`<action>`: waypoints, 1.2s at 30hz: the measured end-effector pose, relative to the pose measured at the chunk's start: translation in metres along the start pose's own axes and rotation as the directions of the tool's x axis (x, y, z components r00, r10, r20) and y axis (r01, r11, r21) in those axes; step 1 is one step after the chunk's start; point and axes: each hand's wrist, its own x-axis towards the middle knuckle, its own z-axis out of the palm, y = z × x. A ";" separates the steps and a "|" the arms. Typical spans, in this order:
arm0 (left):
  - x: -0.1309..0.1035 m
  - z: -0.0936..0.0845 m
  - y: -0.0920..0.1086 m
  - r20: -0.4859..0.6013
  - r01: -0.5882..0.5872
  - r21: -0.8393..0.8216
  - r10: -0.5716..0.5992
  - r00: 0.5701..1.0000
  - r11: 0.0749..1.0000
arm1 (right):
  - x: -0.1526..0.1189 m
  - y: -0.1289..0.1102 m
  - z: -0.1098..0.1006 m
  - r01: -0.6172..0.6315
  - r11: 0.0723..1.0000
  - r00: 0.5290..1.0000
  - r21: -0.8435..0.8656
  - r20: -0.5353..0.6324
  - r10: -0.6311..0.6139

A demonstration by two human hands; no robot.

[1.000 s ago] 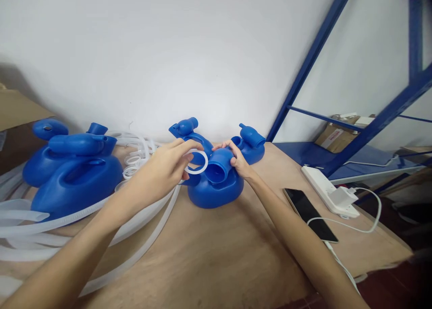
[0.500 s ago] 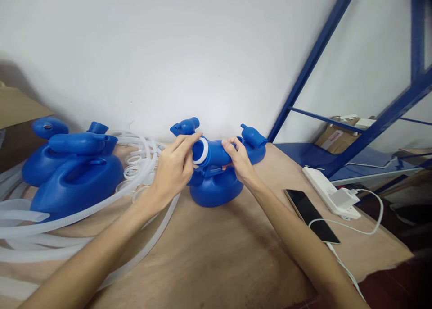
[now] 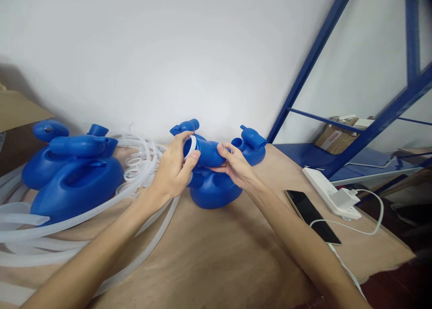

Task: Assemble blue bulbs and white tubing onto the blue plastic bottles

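Left grip [image 3: 174, 167] around the white ring [image 3: 193, 143]

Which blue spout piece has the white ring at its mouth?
The spout piece held between the left hand and right hand; the other spout pieces show no white ring.

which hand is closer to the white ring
Left. The left hand grips the white ring at the open end of the blue pipe; the right hand holds the pipe farther along.
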 end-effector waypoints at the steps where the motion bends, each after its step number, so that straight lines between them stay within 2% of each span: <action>1: 0.000 -0.001 -0.001 -0.004 0.002 -0.002 -0.002 1.000 1.000 | 0.000 0.001 0.001 0.005 1.000 1.000 0.010 -0.001 -0.005; 6: -0.001 -0.002 -0.003 -0.057 0.004 0.000 -0.004 0.998 1.000 | -0.002 0.002 0.004 0.058 0.998 0.998 0.025 0.018 -0.059; 10: 0.002 -0.006 -0.002 -0.075 -0.022 -0.025 0.020 0.997 0.999 | -0.007 -0.006 -0.002 0.069 0.997 0.985 -0.046 0.161 -0.061; 13: 0.005 -0.012 0.002 -0.049 0.019 -0.102 -0.025 0.998 0.995 | -0.009 -0.013 -0.011 0.203 0.964 0.944 -0.171 0.295 -0.146; 15: 0.006 -0.014 0.004 -0.025 0.039 -0.135 -0.042 0.999 0.990 | -0.009 -0.016 -0.017 0.329 0.899 0.896 -0.290 0.398 -0.199; 17: 0.006 -0.015 0.006 -0.007 0.051 -0.150 -0.052 0.999 0.987 | -0.009 -0.018 -0.020 0.382 0.852 0.871 -0.359 0.448 -0.202; 23: 0.004 -0.009 0.004 0.110 0.160 -0.245 -0.136 0.985 0.956 | -0.015 -0.022 -0.017 0.401 0.794 0.898 -0.457 0.368 -0.242; 26: 0.003 -0.005 0.004 0.027 0.129 -0.244 -0.127 0.992 0.961 | -0.017 -0.022 -0.015 0.435 0.756 0.886 -0.489 0.383 -0.262; 29: 0.002 -0.003 0.006 -0.038 0.143 -0.222 -0.155 0.987 0.964 | -0.015 -0.021 -0.015 0.512 0.690 0.855 -0.512 0.384 -0.349; 32: 0.002 -0.005 0.006 0.054 0.186 -0.265 -0.178 0.982 0.946 | -0.013 -0.023 -0.017 0.546 0.659 0.835 -0.517 0.401 -0.378; 34: 0.001 -0.005 0.006 0.139 0.180 -0.328 -0.142 0.980 0.927 | -0.013 -0.025 -0.017 0.534 0.688 0.839 -0.492 0.408 -0.360; 36: -0.001 -0.005 0.007 0.176 0.155 -0.393 -0.092 0.980 0.906 | -0.013 -0.027 -0.016 0.523 0.720 0.842 -0.456 0.405 -0.355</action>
